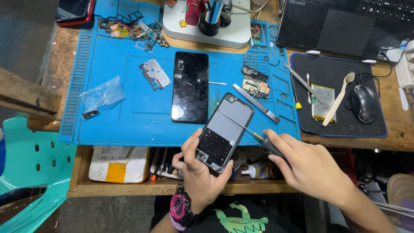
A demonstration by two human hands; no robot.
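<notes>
— Phone frame [224,131] sits at six o'clock of the blue mat [108,86], off the surface, left hand [198,172] clamped round its lower end?

— Yes — light, stiff, probably fragile; best held by the edges. Right hand [304,166] grips the screwdriver [248,129], tip on the frame.
</notes>
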